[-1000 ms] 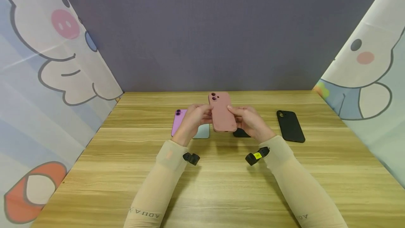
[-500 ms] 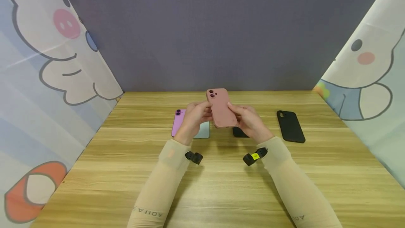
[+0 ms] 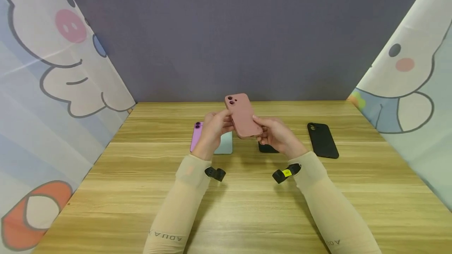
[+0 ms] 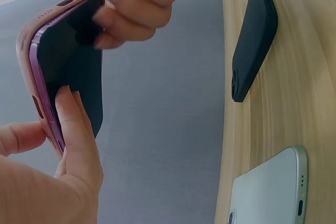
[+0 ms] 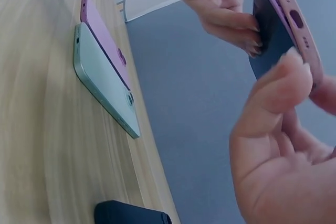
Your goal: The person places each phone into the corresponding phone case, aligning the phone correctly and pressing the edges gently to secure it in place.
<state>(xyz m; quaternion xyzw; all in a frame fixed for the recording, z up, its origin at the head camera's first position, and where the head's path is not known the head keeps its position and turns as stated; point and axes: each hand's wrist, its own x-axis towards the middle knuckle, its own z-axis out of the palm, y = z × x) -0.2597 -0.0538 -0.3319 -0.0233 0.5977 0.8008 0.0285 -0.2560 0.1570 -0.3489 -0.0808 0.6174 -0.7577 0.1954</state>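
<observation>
Both hands hold one pink-cased phone (image 3: 243, 115) above the wooden table (image 3: 247, 207), long axis running from 11 to 5 o'clock, camera end away. The left hand (image 3: 215, 130) pinches its 9 o'clock edge, the right hand (image 3: 275, 134) its 5 o'clock end. On the table: one purple phone (image 3: 195, 136), one pale-green phone (image 3: 225, 144), two black cases (image 3: 322, 140)

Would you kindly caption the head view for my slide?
Both hands, left hand and right hand, hold a pink-cased phone above the wooden table.

Beige sleeves (image 3: 183, 207) marked "AQUA X", black wrist cameras (image 3: 215, 174).
</observation>
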